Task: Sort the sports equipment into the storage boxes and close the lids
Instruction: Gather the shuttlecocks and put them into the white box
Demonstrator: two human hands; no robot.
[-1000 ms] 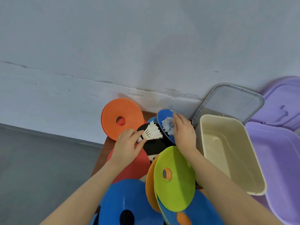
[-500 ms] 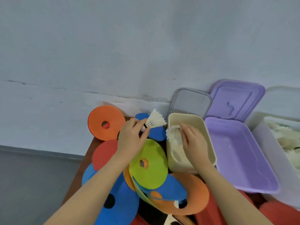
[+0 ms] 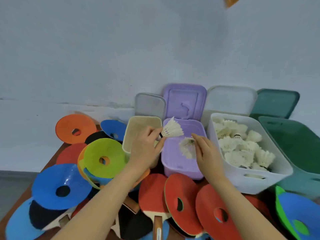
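Note:
My left hand pinches a white shuttlecock by its dark base, over the gap between the cream box and the purple box. My right hand holds a second shuttlecock over the purple box, fingers curled round it. To the right, a white box is filled with several shuttlecocks. A green box stands at the far right.
Four lids lean on the wall behind the boxes: grey, purple, white, green. Coloured disc cones and table tennis paddles crowd the wooden table in front and to the left.
Both hands have moved right with their shuttlecocks, from over the cones and cream box to over the purple box. The view has swung right, showing the white and green boxes.

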